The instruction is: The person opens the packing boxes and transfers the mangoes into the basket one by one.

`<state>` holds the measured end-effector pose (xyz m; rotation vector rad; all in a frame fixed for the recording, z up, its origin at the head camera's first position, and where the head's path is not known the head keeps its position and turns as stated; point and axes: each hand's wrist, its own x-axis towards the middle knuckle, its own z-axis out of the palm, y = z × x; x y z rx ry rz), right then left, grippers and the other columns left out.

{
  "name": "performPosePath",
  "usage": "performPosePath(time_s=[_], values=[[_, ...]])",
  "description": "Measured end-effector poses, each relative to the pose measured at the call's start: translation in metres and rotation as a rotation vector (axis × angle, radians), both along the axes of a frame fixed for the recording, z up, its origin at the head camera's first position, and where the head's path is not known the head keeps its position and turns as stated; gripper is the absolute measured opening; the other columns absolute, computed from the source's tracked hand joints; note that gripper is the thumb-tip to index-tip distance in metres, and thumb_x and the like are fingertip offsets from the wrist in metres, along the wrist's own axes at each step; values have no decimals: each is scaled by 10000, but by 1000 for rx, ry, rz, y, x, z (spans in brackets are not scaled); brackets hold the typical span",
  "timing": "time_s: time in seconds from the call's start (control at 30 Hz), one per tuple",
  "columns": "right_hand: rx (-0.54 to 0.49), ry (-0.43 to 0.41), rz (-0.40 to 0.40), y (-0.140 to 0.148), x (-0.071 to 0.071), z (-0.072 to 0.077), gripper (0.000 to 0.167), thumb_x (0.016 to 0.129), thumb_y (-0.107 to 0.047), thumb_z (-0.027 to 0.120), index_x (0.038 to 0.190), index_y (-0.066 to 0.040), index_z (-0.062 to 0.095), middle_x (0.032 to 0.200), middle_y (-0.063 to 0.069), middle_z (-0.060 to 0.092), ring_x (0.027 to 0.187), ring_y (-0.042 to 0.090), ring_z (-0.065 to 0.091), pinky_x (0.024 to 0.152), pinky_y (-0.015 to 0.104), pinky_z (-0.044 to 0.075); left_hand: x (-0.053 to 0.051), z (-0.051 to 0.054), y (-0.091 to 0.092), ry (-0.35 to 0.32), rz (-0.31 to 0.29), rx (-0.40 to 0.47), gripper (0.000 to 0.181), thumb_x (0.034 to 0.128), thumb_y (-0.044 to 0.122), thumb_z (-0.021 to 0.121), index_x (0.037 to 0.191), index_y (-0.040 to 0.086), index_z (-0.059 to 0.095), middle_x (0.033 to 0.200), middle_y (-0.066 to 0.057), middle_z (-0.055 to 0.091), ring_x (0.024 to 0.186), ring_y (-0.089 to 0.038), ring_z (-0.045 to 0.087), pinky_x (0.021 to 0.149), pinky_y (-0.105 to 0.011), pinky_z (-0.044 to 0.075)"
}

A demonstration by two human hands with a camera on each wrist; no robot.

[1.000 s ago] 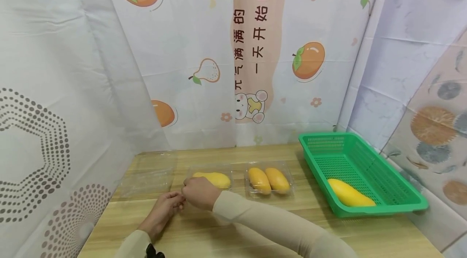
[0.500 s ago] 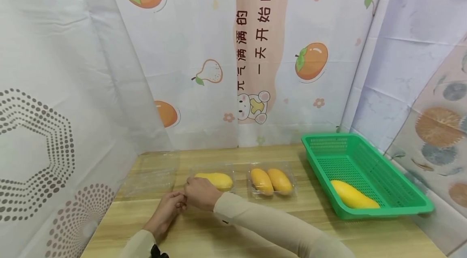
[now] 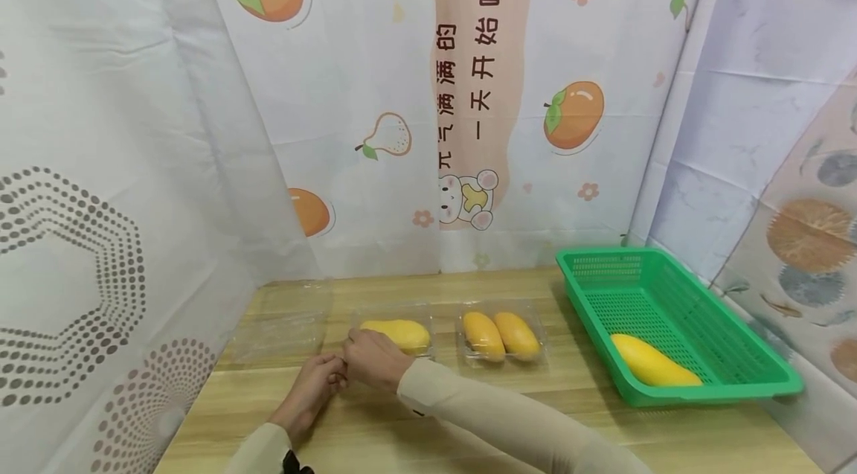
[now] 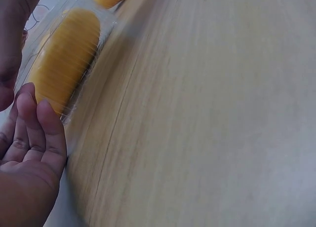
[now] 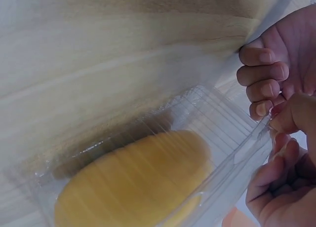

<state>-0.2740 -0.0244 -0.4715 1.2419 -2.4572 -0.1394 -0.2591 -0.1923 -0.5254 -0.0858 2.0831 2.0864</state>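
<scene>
A clear plastic box (image 3: 396, 310) lies on the table with a yellow mango (image 3: 405, 335) inside. Behind that mango a second yellow shape partly shows through the plastic. At the box's near left corner both hands meet. My left hand (image 3: 311, 388) has its fingers curled and pinches the edge there, as the right wrist view shows. My right hand (image 5: 286, 180) pinches the same plastic edge between thumb and fingers, right against the left fingertips. In the head view the back of the right hand hides this corner.
Another clear box (image 3: 462, 309) with two mangoes (image 3: 485, 336) stands to the right. An open clear container (image 3: 277, 332) lies at the left. At the far right a green basket (image 3: 726, 392) holds one mango (image 3: 652, 362). Printed curtains (image 3: 375, 251) enclose the table's back and sides.
The head view has shifted slightly, so everything appears a little further right and lower. Both hands stay at the same corner of the box, with barely any visible movement.
</scene>
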Motion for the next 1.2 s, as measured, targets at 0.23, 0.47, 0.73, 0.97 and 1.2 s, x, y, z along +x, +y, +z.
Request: performPosePath(time_s=[0.23,0.47,0.73,0.97,1.2], values=[[-27,-33,8,4,2,-7,92,972,-163,703,890,-125,719,799,-55,557,668,35,397,566,112,355,3,-5,3,-23,6,-3,113,900,24,537,898,-21,641,895,-62,604,779,-183,567,702,-285,522],[-67,-45,-4,7,2,-11,108,975,-204,716,926,-109,735,797,-50,568,660,22,445,576,106,386,2,-8,8,-38,28,-13,100,866,21,554,910,-22,633,891,-67,592,755,-180,559,692,-302,517],[-124,-92,8,10,-1,-13,128,971,-222,735,925,-104,723,810,-48,570,678,13,475,581,94,397,0,-9,11,-25,23,10,91,887,22,540,881,-15,622,872,-67,600,738,-174,562,682,-290,519],[-216,-172,21,12,-1,-8,138,960,-160,738,855,-123,655,781,-58,516,659,11,430,569,92,364,3,-8,12,-23,33,36,113,903,22,527,882,-2,635,858,-53,601,732,-171,551,678,-294,512],[-285,-192,34,8,0,8,208,921,-83,750,771,-150,621,747,-72,480,655,14,402,577,92,339,3,-4,11,5,93,11,131,891,29,527,805,23,626,842,-47,583,693,-169,549,642,-295,521]])
